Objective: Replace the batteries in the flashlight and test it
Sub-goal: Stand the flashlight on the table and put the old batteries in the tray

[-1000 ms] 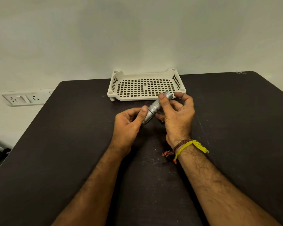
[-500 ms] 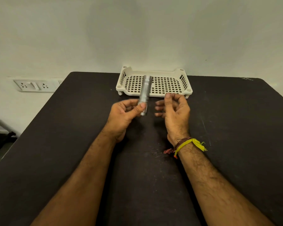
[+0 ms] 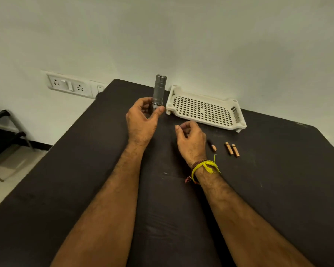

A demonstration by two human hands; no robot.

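A silver flashlight (image 3: 159, 89) stands upright above the table's far left part, its notched end up. My left hand (image 3: 142, 120) grips its lower end between thumb and fingers. My right hand (image 3: 191, 139) hovers low over the table to the right, apart from the flashlight, its fingers loosely curled with nothing visible in them. Three small batteries lie on the table just right of that hand: one black and copper battery (image 3: 212, 146) and a pair of copper ones (image 3: 232, 149) side by side.
A white perforated plastic tray (image 3: 204, 109) sits at the black table's (image 3: 277, 180) far edge against the wall. A wall socket panel (image 3: 70, 84) is at the left. A dark stand (image 3: 2, 132) is on the floor beyond the table's left edge.
My right hand has let go of the flashlight and moved right and down. My left hand has turned the flashlight upright and lifted it. The view has shifted, bringing the batteries into sight.
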